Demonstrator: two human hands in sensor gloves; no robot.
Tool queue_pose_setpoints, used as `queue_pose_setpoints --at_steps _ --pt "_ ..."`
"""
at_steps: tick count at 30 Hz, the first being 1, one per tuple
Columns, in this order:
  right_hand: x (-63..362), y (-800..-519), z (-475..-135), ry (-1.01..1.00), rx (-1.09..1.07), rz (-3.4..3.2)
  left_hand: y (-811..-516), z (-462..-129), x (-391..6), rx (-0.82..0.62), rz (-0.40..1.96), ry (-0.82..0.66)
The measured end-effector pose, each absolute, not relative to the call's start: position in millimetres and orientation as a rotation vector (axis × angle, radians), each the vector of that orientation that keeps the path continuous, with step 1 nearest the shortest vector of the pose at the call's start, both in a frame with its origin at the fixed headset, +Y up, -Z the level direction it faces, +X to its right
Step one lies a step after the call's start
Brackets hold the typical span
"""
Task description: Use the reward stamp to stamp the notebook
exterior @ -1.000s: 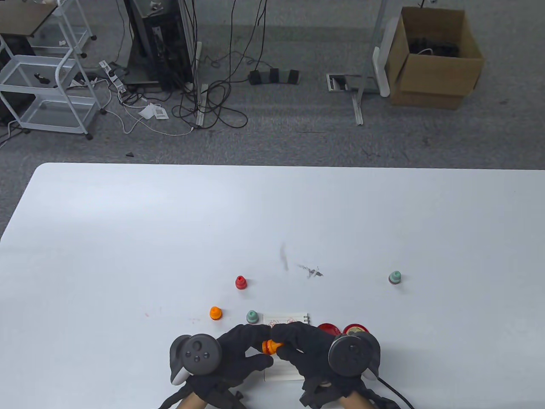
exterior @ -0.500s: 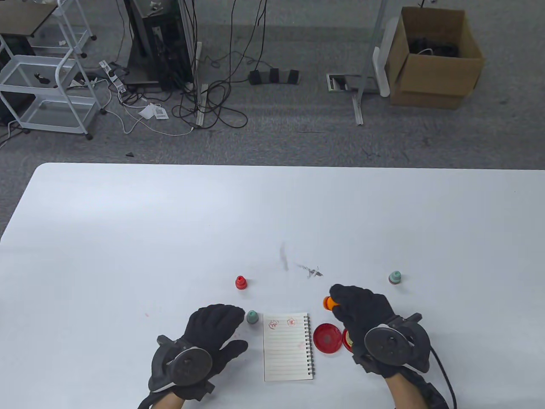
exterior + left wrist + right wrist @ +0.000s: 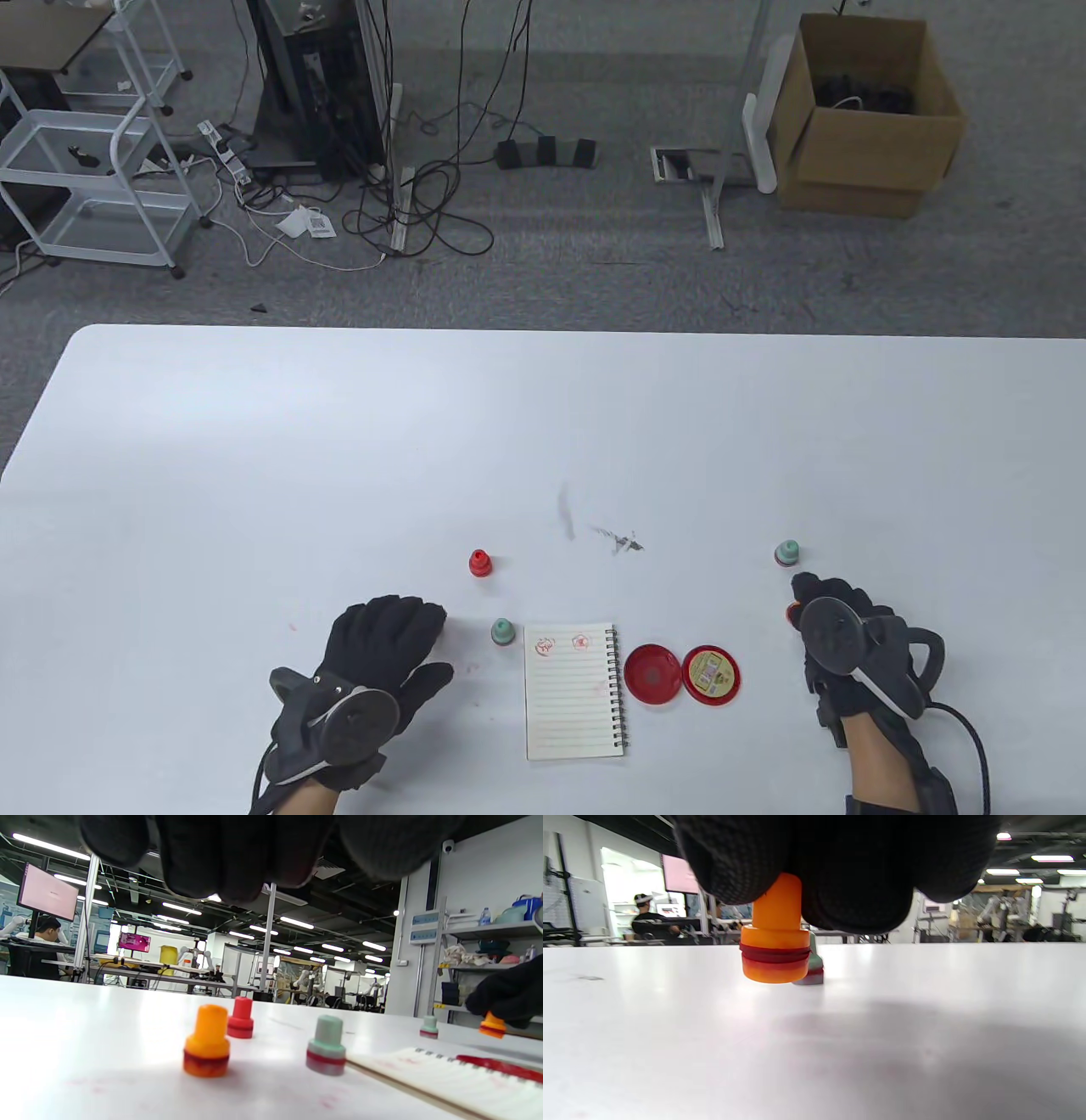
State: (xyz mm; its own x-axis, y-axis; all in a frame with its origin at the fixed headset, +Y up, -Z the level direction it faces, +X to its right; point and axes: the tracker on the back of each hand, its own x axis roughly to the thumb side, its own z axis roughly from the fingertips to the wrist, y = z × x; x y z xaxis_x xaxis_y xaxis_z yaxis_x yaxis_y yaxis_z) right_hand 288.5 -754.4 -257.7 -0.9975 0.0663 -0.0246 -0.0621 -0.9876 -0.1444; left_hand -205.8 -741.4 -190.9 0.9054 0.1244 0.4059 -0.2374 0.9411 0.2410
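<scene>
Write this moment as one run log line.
right hand: holds orange stamp near table | left hand: open, idle | notebook: two stamp marks

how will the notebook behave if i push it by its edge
The notebook looks thin and lies flat on the smooth table, so it would probably slide easily. Lifted by one corner, its pages would likely flop, while the spiral side stays stiffer.

floor: grey carpet (image 3: 594,255) | cardboard box (image 3: 865,110) | white cart (image 3: 93,170) | cables (image 3: 424,195)
</scene>
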Motion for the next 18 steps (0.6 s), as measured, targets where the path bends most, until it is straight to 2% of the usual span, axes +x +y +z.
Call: queue_pose_setpoints --at_steps 7,18 --pt "292.6 -770.5 -267.7 -0.074 -0.121 3.14 -741.2 -190.0 -203.0 0.291 0.163 -0.407" --pt "292.8 -771.4 -267.7 -0.057 -0.155 3.115 -741.5 -191.6 -201.7 0.261 0.143 -0.403"
